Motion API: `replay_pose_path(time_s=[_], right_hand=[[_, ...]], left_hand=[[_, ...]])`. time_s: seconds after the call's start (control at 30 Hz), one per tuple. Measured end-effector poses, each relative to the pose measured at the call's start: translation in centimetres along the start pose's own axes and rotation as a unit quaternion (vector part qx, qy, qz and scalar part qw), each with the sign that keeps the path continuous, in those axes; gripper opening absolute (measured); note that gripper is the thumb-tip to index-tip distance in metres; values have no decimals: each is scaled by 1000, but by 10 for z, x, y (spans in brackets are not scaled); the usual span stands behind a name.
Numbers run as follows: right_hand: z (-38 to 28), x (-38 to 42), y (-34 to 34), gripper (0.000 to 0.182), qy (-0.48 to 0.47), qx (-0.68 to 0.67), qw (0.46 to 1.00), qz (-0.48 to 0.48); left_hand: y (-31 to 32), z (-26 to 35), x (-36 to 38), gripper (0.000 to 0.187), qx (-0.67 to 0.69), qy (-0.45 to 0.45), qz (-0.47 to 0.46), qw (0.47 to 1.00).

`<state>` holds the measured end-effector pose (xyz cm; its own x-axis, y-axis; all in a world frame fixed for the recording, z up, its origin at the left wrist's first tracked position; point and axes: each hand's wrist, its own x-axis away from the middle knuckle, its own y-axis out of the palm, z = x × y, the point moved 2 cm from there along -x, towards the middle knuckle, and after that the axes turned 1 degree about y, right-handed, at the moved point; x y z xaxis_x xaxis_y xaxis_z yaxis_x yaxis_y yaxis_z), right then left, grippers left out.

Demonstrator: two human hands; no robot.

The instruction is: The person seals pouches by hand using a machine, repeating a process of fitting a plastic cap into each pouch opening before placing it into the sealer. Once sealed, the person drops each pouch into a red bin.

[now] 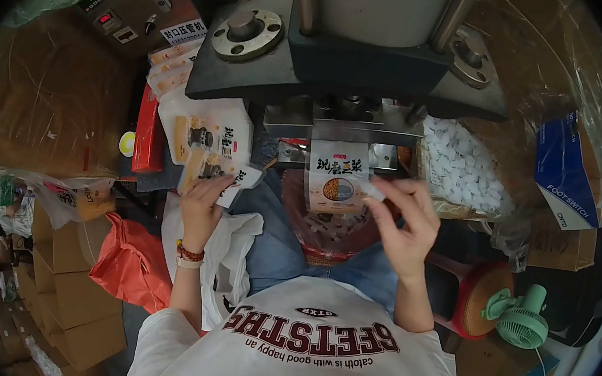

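My left hand (204,203) grips a printed pouch (208,166) at the left, over a stack of similar pouches (207,134). Under the press (361,69), another printed pouch (338,173) hangs with its top edge at the metal jaws (344,130). Beside this pouch's right edge, my right hand (411,225) pinches a small white piece (374,190) between thumb and fingers. What the piece is exactly is hard to make out. A reddish clear bag (325,235) with small pieces in it lies below the hanging pouch, between my legs.
A bin of white caps (461,164) stands right of the press. Farther right are a blue box (567,172) and a green fan (524,318). On the left are a red box (149,132), a control panel (132,12), a red bag (128,261) and cardboard boxes (74,289).
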<state>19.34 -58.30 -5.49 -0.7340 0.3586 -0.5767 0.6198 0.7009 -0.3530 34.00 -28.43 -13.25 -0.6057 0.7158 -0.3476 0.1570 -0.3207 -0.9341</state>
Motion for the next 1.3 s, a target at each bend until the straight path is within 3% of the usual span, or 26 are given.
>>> replay_pose_path(time_s=[0.07,0.2,0.27,0.33,0.4,0.47,0.5,0.53,0.6,0.63,0.7,0.8,0.87,0.97,1.03,1.1,1.13,1.17,1.27,1.3], right_hand=[[-17,-4,19,30,-110,65,991,-30],[-19,7,63,32,-180,105,972,-106],[-22,4,58,28,-191,99,966,-146],[-27,-3,38,30,-155,-29,969,-192],[-18,-5,24,34,-140,-75,963,-217],[-13,-8,15,38,-123,-123,955,-241],[-9,-11,12,42,-61,-48,974,-214],[-4,-13,8,45,1,27,982,-186],[19,-10,-11,48,48,51,990,-121],[25,-14,-23,46,71,55,992,-83],[30,-20,-51,40,129,98,987,-22],[65,-27,-64,33,150,199,968,25],[105,-19,-52,27,111,420,900,13],[127,-17,-43,27,100,418,903,-21],[128,-17,-43,28,94,412,905,-40],[123,-18,-43,29,78,428,899,-55],[122,-20,-43,29,78,426,900,-55],[121,-21,-44,27,72,427,899,-65],[122,-27,-45,24,62,419,903,-80],[122,-29,-44,23,54,406,908,-87]], left_hand=[[-7,18,-4,48,182,-146,55,971],[-18,61,-26,45,171,-48,138,974],[-29,77,-33,45,146,-18,134,980],[-38,86,-38,46,241,57,82,965],[-41,98,-46,36,298,75,58,950],[-23,109,-49,22,477,25,4,879],[-4,110,-50,20,521,-55,-104,845],[11,115,-55,20,574,-122,-147,797],[54,122,-62,22,677,-259,-208,656],[56,124,-70,22,678,-257,-208,656],[56,124,-88,26,767,-290,-133,557],[58,110,-108,31,782,-304,-162,519],[60,107,-115,31,798,-311,-152,493],[63,108,-114,32,796,-333,-162,478],[56,96,-107,35,772,-334,-169,513],[39,74,-99,44,614,-269,-141,729],[24,58,-90,60,483,-246,-59,838],[4,48,-82,68,226,-191,29,955],[-2,11,-36,82,-88,-150,30,984],[10,0,-17,72,-69,-109,-11,992]])
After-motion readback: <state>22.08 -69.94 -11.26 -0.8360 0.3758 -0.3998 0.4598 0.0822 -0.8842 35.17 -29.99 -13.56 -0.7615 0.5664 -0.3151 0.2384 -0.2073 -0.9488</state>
